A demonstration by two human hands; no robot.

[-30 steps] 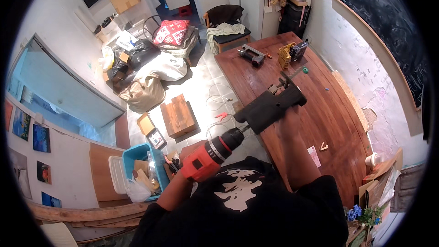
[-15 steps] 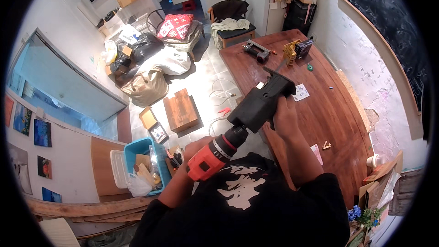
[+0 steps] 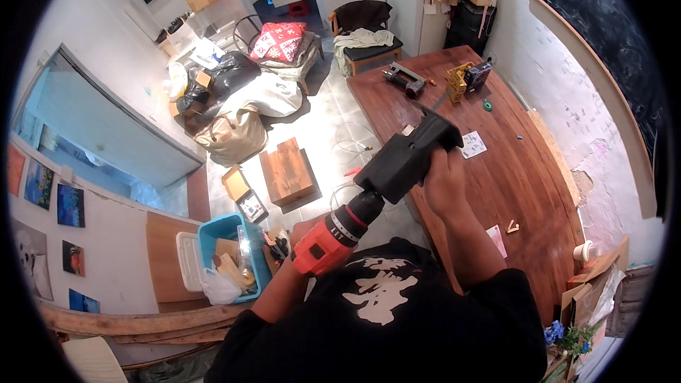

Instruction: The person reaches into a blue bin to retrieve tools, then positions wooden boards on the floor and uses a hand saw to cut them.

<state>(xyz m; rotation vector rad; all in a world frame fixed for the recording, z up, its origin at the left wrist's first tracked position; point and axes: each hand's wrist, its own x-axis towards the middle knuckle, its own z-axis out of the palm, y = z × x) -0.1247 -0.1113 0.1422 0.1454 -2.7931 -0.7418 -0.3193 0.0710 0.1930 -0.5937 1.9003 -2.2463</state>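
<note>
I had the left hand (image 3: pixel 308 227) closed on the red drill (image 3: pixel 325 245), right hand (image 3: pixel 446 183) gripping the black attachment (image 3: pixel 403 162); uneven support could have twisted it loose.

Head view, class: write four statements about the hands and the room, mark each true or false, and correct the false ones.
1. The left hand holds the red-and-black power drill. True.
2. The right hand is empty. False: it grips the black boxy tool attachment.
3. A small round green object lies on the reddish-brown wooden table. True.
4. In the picture, the bright blue plastic bin stands right of the table. False: it stands left.
</note>
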